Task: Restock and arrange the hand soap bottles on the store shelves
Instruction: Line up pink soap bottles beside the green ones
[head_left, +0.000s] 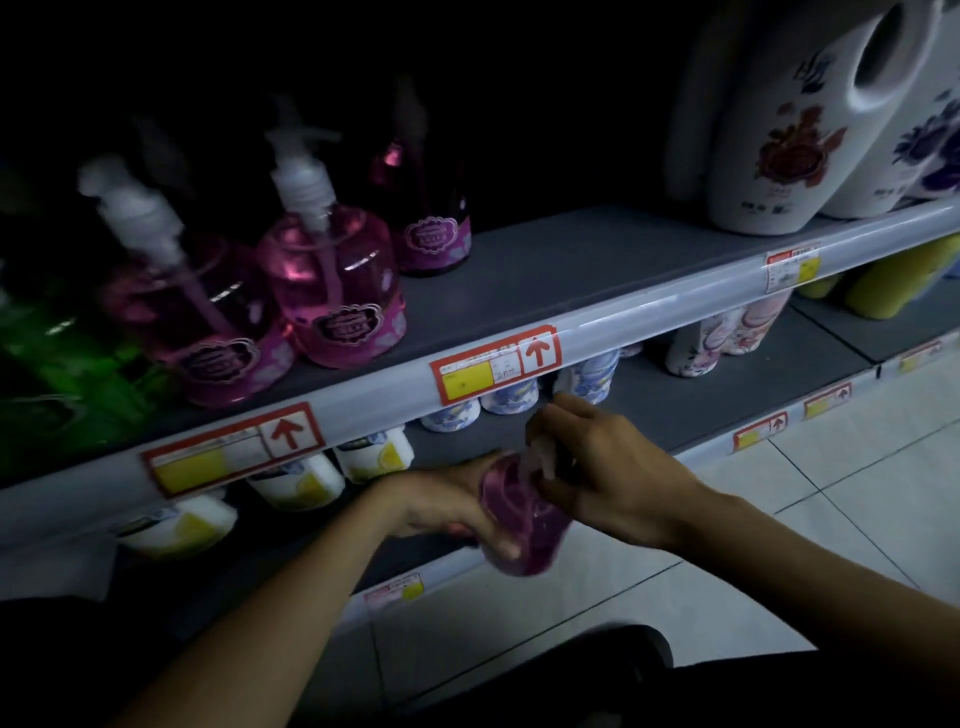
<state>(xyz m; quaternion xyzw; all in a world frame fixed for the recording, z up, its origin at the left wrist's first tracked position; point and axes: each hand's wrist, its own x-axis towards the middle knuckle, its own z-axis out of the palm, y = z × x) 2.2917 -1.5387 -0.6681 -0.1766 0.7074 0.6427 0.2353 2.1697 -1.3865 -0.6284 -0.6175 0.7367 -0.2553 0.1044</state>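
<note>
A pink soap bottle is gripped by both hands, just in front of the lower shelf and below the rail of the upper shelf. Its body is clasped by the left hand, with the fingers curled behind it and the thumb laid across the front, and the bottle is held tilted. Its white pump is enclosed by the right hand, whose fingers are bent around the pump head. Whether the nozzle is pinched or merely covered cannot be told, as that spot is blurred.

On the upper shelf, three pink pump bottles are stood upright toward the left, two near the front edge and one further back. Green bottles are seen in shadow at the far left, and white jugs with flower prints are stood at the far right. Red-framed price labels are fixed along the rail. On the lower shelf, white and yellow bottles are lined up behind the left forearm, with blue-patterned containers beside them. Pale floor tiles are seen at the right.
</note>
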